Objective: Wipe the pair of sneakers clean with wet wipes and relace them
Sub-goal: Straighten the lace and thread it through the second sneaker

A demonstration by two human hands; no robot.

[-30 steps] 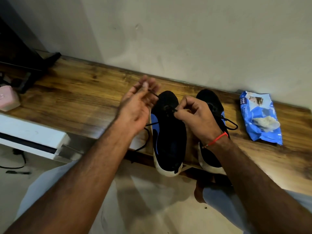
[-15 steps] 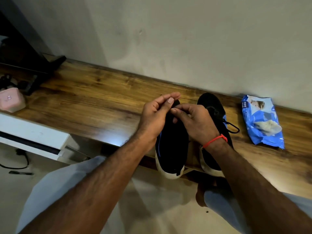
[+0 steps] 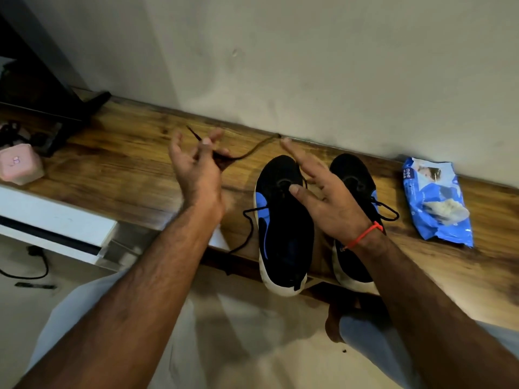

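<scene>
Two black and blue sneakers with white soles stand side by side, toes to the wall, on the wooden shelf [image 3: 112, 169]. My left hand [image 3: 196, 172] is raised to the left of the left sneaker [image 3: 283, 237] and pinches a black shoelace [image 3: 247, 154] between its fingers. The lace arcs rightward to the tip of my right index finger. My right hand [image 3: 325, 197] hovers over both sneakers with straight, spread fingers and covers part of the right sneaker [image 3: 351, 175]. Another stretch of lace [image 3: 250, 228] hangs off the left sneaker's side. A blue wet-wipes pack [image 3: 435, 203] lies right of the sneakers.
A pale wall runs right behind the shelf. A pink box [image 3: 19, 164] and a dark stand [image 3: 70, 113] sit at the shelf's left end. A white cabinet [image 3: 42, 217] stands lower left. The sneaker heels overhang the front edge above my knees.
My hands were together over the left sneaker's toe. They have moved apart: the left hand swung left, drawing the lace out, and the right hand opened its fingers.
</scene>
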